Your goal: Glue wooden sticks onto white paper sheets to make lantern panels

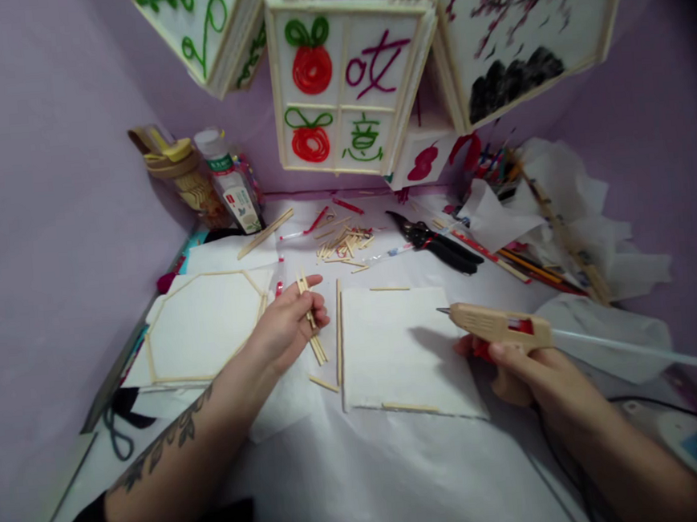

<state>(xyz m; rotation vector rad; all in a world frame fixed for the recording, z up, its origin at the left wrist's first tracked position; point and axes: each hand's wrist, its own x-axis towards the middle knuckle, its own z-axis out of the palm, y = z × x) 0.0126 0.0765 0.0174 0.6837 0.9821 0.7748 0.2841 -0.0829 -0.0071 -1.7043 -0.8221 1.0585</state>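
My right hand (514,369) is wrapped round the handle of a glue gun (492,322), whose nozzle points left over the white square panel (404,353). A clear glue stick (633,347) juts from its back. In my left hand (293,322), several thin wooden sticks (314,340) are pinched between thumb and fingers, left of the panel. One long stick (339,334) lies along the panel's left edge. Short sticks rest at its top edge (390,289) and bottom edge (411,408). Another short stick (323,383) lies just below my left hand.
An eight-sided stick frame (202,276) lies on white sheets at left. Behind are cut stick pieces (347,243), pruning shears (435,242), a bottle (230,182) and a yellow-lidded cup (188,181). Painted lanterns (340,85) hang above. Crumpled paper (562,220) and a cord (560,453) are at right.
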